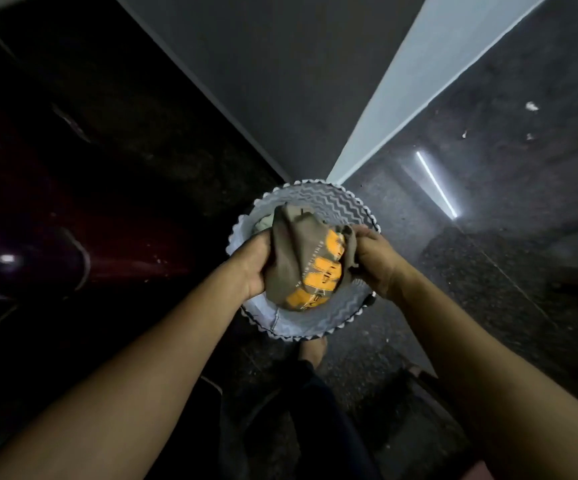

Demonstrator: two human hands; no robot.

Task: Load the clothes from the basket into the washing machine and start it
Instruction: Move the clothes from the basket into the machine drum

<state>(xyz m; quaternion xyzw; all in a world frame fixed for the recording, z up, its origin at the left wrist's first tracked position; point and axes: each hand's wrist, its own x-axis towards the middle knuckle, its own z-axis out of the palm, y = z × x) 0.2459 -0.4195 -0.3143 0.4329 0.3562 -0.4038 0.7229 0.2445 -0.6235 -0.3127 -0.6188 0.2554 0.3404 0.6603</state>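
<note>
- Both hands are over the basket (336,202), and both are clamped on the same bundle.
- The left hand (253,268) has its fingers curled round the left flank of the khaki garment (292,258), with the thumb side tucked under the cloth.
- The right hand (377,265) grips a fistful of the garment's right edge, knuckles up.
- The garment is bunched between them with its orange print facing up, and sits in the mouth of the basket.
- A pale cloth (262,226) peeks out inside the basket, behind the left hand.
- The basket stands on the dark speckled floor (471,271), at the corner where the grey wall (280,81) meets it.
- A bare foot (312,351) is just beside the basket's near side.
- To the left is a glossy dark red body (38,237), too dim to identify.
</note>
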